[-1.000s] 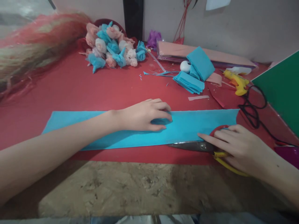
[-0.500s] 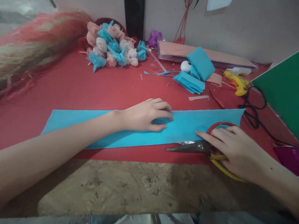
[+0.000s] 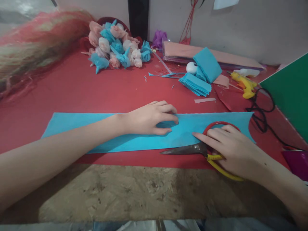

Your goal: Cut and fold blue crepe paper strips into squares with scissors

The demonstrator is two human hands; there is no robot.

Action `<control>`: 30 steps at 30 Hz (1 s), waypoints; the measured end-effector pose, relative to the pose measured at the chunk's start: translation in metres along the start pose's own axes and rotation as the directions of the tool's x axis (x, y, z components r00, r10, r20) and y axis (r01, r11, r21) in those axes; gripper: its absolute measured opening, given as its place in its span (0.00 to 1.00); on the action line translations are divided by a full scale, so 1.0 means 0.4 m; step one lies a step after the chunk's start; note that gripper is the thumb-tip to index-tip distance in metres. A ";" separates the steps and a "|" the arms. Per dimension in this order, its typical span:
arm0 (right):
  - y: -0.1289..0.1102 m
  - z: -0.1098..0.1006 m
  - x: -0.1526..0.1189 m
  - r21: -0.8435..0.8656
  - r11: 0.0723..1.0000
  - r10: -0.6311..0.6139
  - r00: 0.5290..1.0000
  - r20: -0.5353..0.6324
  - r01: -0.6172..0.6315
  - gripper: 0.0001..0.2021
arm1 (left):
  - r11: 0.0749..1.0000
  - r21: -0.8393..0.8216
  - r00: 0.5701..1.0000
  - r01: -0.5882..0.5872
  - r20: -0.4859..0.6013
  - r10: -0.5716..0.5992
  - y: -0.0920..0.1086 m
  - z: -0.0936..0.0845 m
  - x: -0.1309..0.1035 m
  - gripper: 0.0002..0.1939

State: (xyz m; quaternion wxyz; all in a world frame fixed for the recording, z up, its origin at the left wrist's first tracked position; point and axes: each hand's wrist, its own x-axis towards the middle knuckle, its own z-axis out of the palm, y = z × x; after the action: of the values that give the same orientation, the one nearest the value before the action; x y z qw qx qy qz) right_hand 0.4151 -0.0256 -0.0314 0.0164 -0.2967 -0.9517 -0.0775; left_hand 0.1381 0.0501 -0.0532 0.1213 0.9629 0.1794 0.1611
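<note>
A long strip of blue crepe paper [image 3: 79, 120] lies flat across the red table, parallel to its front edge. My left hand [image 3: 151, 118] rests on the middle of the strip with its fingers bent and apart, pressing on the paper. In my right hand [image 3: 228, 146] is a pair of scissors [image 3: 190, 149] with one red and one yellow handle loop. Its dark blades look closed and point left along the strip's near edge. My right index finger reaches forward onto the paper. The forearm and hands cover parts of the strip.
Crepe-paper flowers [image 3: 117, 46] are piled at the back left beside a fringed red-and-straw bundle [image 3: 45, 38]. Folded blue paper [image 3: 196, 84], a yellow glue gun [image 3: 244, 86] with black cord [image 3: 262, 118] and a pink paper pack [image 3: 204, 53] lie at the back right.
My right hand has moved the scissors left along the strip's near edge, and the slightly parted blades have come together. My left hand has stayed in place.
</note>
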 end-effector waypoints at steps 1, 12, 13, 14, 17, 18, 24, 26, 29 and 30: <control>0.001 0.000 0.000 0.003 1.000 -0.006 1.000 -0.016 0.006 0.25 | 1.000 0.000 1.000 -0.003 -0.003 0.003 0.000 0.001 0.000 0.14; -0.011 -0.021 -0.009 -0.124 0.985 -0.129 0.988 -0.081 0.118 0.18 | 1.000 0.006 1.000 -0.001 -0.007 0.001 0.001 0.000 -0.001 0.14; -0.012 -0.023 -0.009 -0.136 0.983 -0.135 0.987 -0.081 0.124 0.16 | 1.000 0.007 1.000 -0.001 -0.009 0.002 0.001 0.000 -0.001 0.14; -0.014 -0.025 -0.008 -0.141 0.983 -0.132 0.988 -0.081 0.120 0.16 | 1.000 0.008 1.000 0.000 -0.009 0.000 0.001 0.000 -0.001 0.14; -0.016 -0.023 -0.007 -0.134 0.988 -0.082 0.994 -0.075 0.072 0.16 | 1.000 0.010 1.000 -0.004 -0.009 0.004 -0.001 0.002 -0.001 0.14; -0.017 -0.021 -0.008 -0.127 0.991 -0.060 0.996 -0.068 0.051 0.16 | 1.000 0.011 1.000 -0.006 -0.010 0.006 -0.002 0.003 -0.001 0.15; -0.022 -0.003 -0.012 -0.114 0.993 0.036 0.999 -0.038 -0.040 0.20 | 1.000 0.011 1.000 -0.018 -0.021 0.018 -0.003 0.004 -0.003 0.15; -0.023 -0.003 -0.010 -0.111 0.993 0.045 0.999 -0.026 -0.048 0.21 | 1.000 0.012 1.000 -0.015 -0.021 0.016 -0.003 0.004 -0.003 0.15; -0.021 -0.008 -0.004 -0.084 0.996 0.036 0.999 -0.013 -0.037 0.22 | 1.000 0.013 1.000 -0.016 -0.019 0.017 -0.003 0.005 -0.003 0.15; -0.019 -0.010 -0.002 -0.071 0.997 0.027 1.000 -0.011 -0.028 0.22 | 1.000 0.014 1.000 -0.016 -0.017 0.017 -0.003 0.005 -0.003 0.15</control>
State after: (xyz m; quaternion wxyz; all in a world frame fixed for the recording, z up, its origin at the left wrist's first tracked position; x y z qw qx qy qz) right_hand 0.4113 -0.0330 -0.0287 0.0117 -0.3097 -0.9441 -0.1126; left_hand 0.1373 0.0504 -0.0557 0.1118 0.9637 0.1736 0.1692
